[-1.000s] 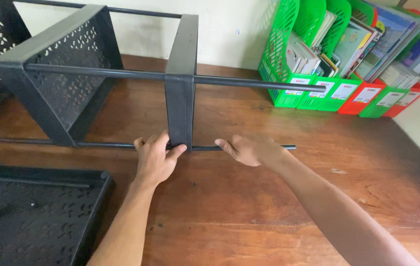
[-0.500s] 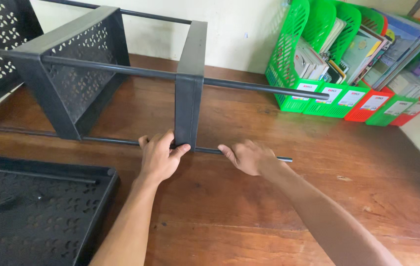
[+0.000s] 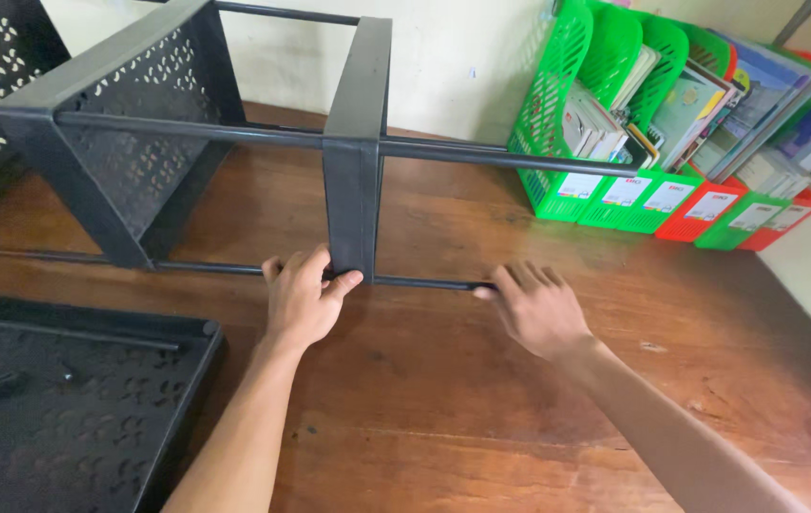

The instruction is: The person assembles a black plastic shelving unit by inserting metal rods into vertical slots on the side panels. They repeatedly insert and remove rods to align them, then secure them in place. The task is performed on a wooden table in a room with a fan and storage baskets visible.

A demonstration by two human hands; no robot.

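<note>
A black perforated plastic rack lies on its side on a wooden table (image 3: 443,399). Its tray panels are threaded on thin black rods. My left hand (image 3: 301,299) grips the bottom corner of the rightmost tray panel (image 3: 353,180), where the lower rod (image 3: 424,282) passes through it. My right hand (image 3: 536,306) rests over the free right end of that lower rod, fingers spread and pointing away; the rod's tip is hidden under it. An upper rod (image 3: 491,159) sticks out to the right above.
A loose black perforated tray (image 3: 63,408) lies at the lower left. Green and red magazine files (image 3: 671,114) full of books stand against the wall at the back right. More rack panels (image 3: 120,142) stand at the left.
My right hand has slid to the right along the lower rod and now covers its end. My left hand has stayed on the panel's corner.
</note>
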